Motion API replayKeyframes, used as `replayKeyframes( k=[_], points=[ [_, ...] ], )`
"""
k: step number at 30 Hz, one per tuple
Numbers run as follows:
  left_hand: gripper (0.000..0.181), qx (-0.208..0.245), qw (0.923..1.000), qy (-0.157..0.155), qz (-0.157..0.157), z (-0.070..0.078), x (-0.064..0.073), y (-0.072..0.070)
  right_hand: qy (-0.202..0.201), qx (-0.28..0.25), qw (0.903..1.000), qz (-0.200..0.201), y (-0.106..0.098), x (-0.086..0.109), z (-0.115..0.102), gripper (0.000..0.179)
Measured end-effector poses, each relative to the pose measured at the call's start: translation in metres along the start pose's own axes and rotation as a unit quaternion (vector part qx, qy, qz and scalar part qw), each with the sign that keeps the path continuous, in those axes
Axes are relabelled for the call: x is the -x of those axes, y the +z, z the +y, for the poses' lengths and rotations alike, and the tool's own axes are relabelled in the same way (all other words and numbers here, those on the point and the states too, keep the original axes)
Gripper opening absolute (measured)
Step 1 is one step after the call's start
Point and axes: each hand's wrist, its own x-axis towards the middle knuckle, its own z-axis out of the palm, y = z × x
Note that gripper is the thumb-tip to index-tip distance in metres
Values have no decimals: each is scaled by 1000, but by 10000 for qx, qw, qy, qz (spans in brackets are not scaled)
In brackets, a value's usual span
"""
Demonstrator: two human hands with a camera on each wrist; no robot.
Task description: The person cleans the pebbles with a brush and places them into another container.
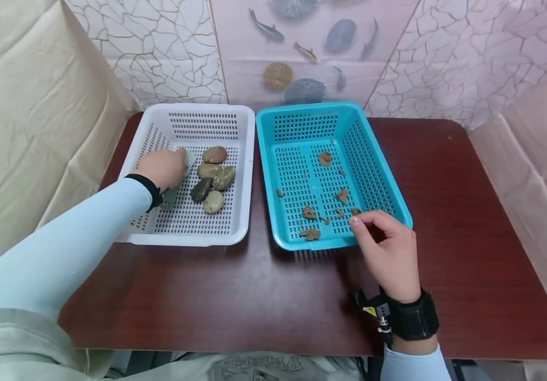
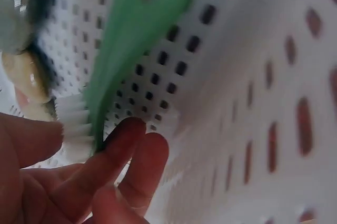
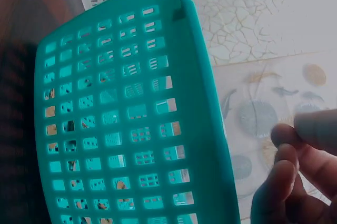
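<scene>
My left hand [image 1: 170,165] reaches into a white perforated basket [image 1: 197,239] and grips a green brush [image 2: 131,40] with white bristles, its handle showing under my wrist [image 1: 170,197]. Several smooth stones [image 1: 212,180] lie just to the right of that hand; the left wrist view shows them blurred [image 2: 21,19] beside the brush head. My right hand [image 1: 364,222] hovers over the front right corner of a teal basket [image 1: 302,107], fingers [image 3: 284,182] loosely curled with nothing seen between them. Several small brown scraps [image 1: 308,212] lie scattered on the teal basket's floor.
Both baskets stand side by side at the back of a dark wooden table [image 1: 254,296]. Beige cloth hangs at left and right, and a patterned wall with fish pictures [image 1: 302,53] closes the back. The table's front edge is near my body.
</scene>
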Motion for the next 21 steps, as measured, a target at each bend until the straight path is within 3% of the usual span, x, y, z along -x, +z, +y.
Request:
replayKeyframes(
  k=[6,10,13,16,19,21],
  points=[
    [35,-258,9996,18,113,9,2,1,253,336,9988,-266,-6,0,3,7],
    [44,132,9998,18,174,11,15,-12,333,426,9974,-469,-8,4,4,7],
    [51,667,9963,96,541,14,44,-26,428,347,9969,-569,-9,11,3,7],
    [53,1168,9873,325,1028,24,85,-33,574,251,9957,-684,-9,18,0,8],
    [51,1616,9746,688,1387,46,120,-30,670,249,9929,-950,-11,21,-6,10],
    [48,1762,9675,929,1556,66,131,-27,578,401,9912,-1119,-16,17,-14,10]
  ],
)
